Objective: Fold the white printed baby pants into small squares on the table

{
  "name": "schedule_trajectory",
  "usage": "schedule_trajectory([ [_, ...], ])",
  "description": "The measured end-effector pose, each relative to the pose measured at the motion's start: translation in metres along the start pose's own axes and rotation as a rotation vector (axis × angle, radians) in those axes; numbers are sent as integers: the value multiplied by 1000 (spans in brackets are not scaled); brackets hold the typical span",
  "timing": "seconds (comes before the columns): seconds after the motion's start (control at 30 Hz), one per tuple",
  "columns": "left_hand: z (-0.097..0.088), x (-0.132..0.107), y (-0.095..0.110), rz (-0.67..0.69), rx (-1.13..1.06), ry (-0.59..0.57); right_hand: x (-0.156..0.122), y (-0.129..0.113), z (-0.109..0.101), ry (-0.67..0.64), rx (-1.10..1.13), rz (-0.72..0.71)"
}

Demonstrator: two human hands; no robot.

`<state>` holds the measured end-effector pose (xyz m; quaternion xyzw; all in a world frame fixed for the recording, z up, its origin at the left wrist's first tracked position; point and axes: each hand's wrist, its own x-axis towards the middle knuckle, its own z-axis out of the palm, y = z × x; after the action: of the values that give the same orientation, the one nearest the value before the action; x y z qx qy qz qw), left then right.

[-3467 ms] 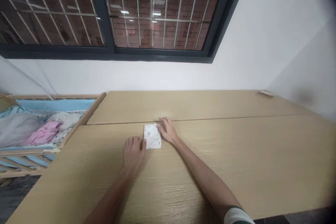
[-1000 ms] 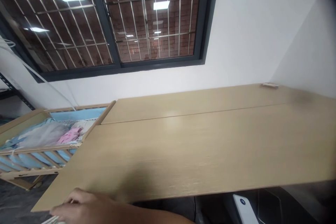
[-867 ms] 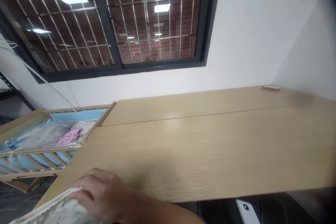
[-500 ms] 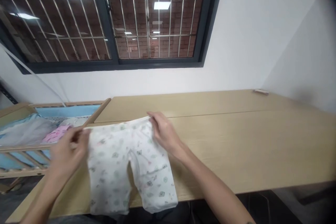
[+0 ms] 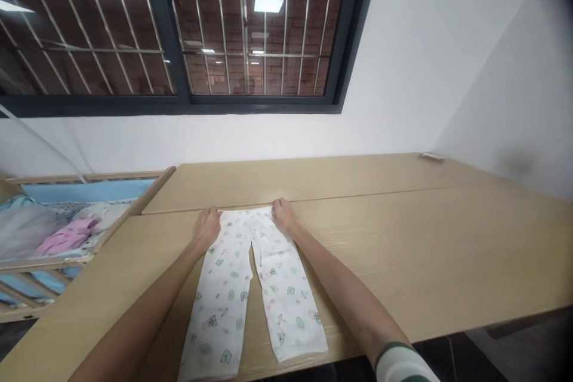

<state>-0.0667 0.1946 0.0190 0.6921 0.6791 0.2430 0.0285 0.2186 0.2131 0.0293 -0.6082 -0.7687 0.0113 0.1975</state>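
Note:
A pair of small white trousers [image 5: 233, 274] with a green and pink print lies spread on the wooden table [image 5: 380, 250], waistband away from me and both legs pointing toward me. My left hand [image 5: 208, 227] grips the left corner of the waistband. At the right corner, my right hand [image 5: 283, 215] has its fingers closed on the cloth. The fingertips of both hands are partly hidden. The left leg's hem reaches the bottom of the picture.
To the left stands a wooden crib [image 5: 129, 209] with blue lining, holding a pink cloth [image 5: 67, 236] and pale bedding. A small white object [image 5: 432, 156] lies at the table's far right. Behind the table is a white wall with a barred window [image 5: 250, 42].
Both hands have carried the trousers to the right and away from me, and the cloth now lies flatter on the table. My view has turned slightly to the right.

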Motion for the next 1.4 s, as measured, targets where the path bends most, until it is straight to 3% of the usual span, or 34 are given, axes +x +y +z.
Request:
schedule_trajectory([
  [0.17, 18, 25, -5, -2, -3, 4, 25, 17, 15, -20, 10, 5],
  [0.33, 22, 29, -7, 16, -91, 6, 32, 25, 21, -26, 62, 11],
  [0.47, 10, 24, -3, 1, -143, 22, 33, 27, 21, -17, 120, 42],
  [0.57, -8, 17, 14, -3, -147, 69, 35, 28, 19, -6, 179, 60],
  [0.67, -28, -8, 54, 80, -161, 54, 36, 30, 18, 5, 253, 79],
  [0.73, -39, -41, 90, 212, -192, -52, 36, 31, 19, 7, 302, 94],
  [0.8, -47, -82, 128, 381, -213, -233, 36, 33, 20, 6, 345, 111],
  [0.83, -50, -103, 145, 506, -174, -392, 35, 35, 20, 6, 364, 120],
  [0.93, -48, -153, 182, 747, -67, -654, 36, 37, 22, 4, 417, 141],
  [1.03, -35, -174, 198, 736, -14, -711, 37, 38, 25, 5, 468, 149],
  [1.17, -19, -178, 205, 659, 46, -726, 38, 39, 28, 16, 529, 153],
  [1.4, -31, -190, 216, 697, 78, -684, 39, 42, 29, 25, 645, 157],
])
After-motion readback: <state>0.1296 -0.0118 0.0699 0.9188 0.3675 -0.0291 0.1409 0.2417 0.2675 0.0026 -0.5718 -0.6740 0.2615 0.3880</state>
